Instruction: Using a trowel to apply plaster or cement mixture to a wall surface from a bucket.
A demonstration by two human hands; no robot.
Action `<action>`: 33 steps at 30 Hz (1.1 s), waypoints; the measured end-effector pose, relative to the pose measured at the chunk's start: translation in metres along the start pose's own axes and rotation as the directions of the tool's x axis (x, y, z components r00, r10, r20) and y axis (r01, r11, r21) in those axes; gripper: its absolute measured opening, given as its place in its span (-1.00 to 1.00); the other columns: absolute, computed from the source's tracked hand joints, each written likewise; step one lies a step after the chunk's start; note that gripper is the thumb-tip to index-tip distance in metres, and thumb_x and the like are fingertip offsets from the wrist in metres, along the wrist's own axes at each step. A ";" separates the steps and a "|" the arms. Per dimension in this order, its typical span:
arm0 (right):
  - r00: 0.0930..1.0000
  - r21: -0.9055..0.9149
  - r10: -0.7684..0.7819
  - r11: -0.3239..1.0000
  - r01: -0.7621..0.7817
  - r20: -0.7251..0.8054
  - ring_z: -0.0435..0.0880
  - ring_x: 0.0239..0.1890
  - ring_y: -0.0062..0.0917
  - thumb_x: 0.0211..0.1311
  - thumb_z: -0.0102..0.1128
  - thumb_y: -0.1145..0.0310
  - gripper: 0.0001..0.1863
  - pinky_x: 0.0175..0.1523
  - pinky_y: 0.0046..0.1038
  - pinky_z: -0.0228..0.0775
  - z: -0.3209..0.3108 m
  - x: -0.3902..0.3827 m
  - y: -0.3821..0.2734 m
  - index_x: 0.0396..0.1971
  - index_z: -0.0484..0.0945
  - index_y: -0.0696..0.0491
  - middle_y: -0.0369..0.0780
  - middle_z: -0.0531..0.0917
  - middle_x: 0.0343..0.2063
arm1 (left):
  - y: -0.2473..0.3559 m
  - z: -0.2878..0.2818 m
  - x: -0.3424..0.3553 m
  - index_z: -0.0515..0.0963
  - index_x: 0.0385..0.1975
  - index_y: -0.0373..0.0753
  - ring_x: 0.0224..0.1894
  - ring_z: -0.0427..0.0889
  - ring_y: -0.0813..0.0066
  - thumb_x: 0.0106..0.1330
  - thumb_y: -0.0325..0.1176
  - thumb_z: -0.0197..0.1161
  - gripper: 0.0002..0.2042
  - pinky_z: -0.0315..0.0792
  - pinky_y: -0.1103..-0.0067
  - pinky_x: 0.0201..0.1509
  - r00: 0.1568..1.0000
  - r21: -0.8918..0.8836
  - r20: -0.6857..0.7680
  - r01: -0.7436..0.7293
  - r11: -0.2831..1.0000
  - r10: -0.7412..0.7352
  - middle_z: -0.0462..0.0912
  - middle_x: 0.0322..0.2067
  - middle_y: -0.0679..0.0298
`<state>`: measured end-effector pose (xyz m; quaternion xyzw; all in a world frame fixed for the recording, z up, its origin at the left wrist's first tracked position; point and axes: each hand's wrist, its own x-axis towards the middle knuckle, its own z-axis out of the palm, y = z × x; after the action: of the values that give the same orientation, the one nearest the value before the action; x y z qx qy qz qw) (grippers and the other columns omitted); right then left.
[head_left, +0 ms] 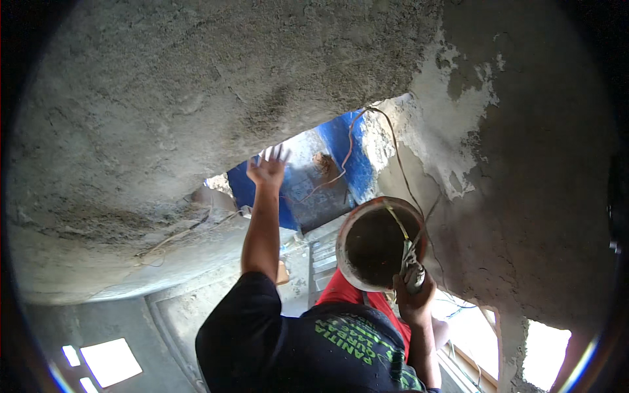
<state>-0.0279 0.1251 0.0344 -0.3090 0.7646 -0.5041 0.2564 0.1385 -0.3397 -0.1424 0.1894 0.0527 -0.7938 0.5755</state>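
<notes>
My left hand (pixel 268 167) is raised, fingers spread and holding nothing, beside the lower edge of the rough grey concrete surface (pixel 196 78); whether it touches that surface I cannot tell. My right hand (pixel 414 295) is closed round the handle of a grey tool (pixel 415 274), perhaps a trowel, with a thin pale-yellow part reaching over a round bucket (pixel 363 242). The bucket has a light rim and dark, dull contents that I cannot make out clearly.
A thin cable (pixel 398 150) loops from the concrete edge past the bucket. Behind lies an opening with blue panels (pixel 354 157). A patchy plastered wall (pixel 524 216) rises at the right. Bright openings (pixel 111 360) show low at left and right. Another cable (pixel 177 239) runs at the left.
</notes>
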 end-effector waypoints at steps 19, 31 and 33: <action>0.984 -0.113 0.154 0.980 -0.164 -0.090 0.58 -0.39 -0.64 0.27 0.29 0.49 -0.84 -0.29 -0.45 0.47 -0.025 0.018 -0.027 -0.20 0.56 0.20 -0.26 0.65 -0.45 | 0.042 0.045 0.020 0.22 0.49 -0.06 0.53 0.12 -0.05 0.36 0.35 -0.10 -0.19 0.03 -0.12 0.52 0.879 -0.194 0.307 -0.316 0.929 0.364 0.22 0.49 0.15; 0.995 -0.375 0.038 0.927 -0.001 0.093 0.77 -0.24 -0.24 0.20 0.40 0.32 -0.62 -0.17 -0.28 0.56 -0.037 0.042 -0.030 -0.03 0.56 0.16 0.02 0.71 -0.25 | 0.046 0.026 0.031 0.27 0.46 -0.09 0.49 0.19 -0.10 0.35 0.35 0.00 -0.19 0.12 -0.15 0.47 0.805 -0.349 0.552 -0.012 0.937 0.216 0.27 0.45 0.07; 0.961 -0.384 0.155 0.921 -0.057 0.230 0.76 -0.32 -0.21 0.16 0.42 0.35 -0.66 -0.23 -0.27 0.54 -0.030 0.052 -0.050 -0.11 0.56 0.14 -0.01 0.71 -0.33 | 0.044 0.031 0.029 0.28 0.46 -0.09 0.49 0.19 -0.10 0.35 0.35 0.01 -0.19 0.12 -0.15 0.47 0.772 -0.365 0.595 0.012 0.931 0.223 0.27 0.45 0.08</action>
<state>-0.0737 0.0905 0.0879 -0.3726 0.8227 -0.2902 0.3163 0.1647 -0.3893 -0.1187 -0.1878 -0.0131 -0.7548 0.6283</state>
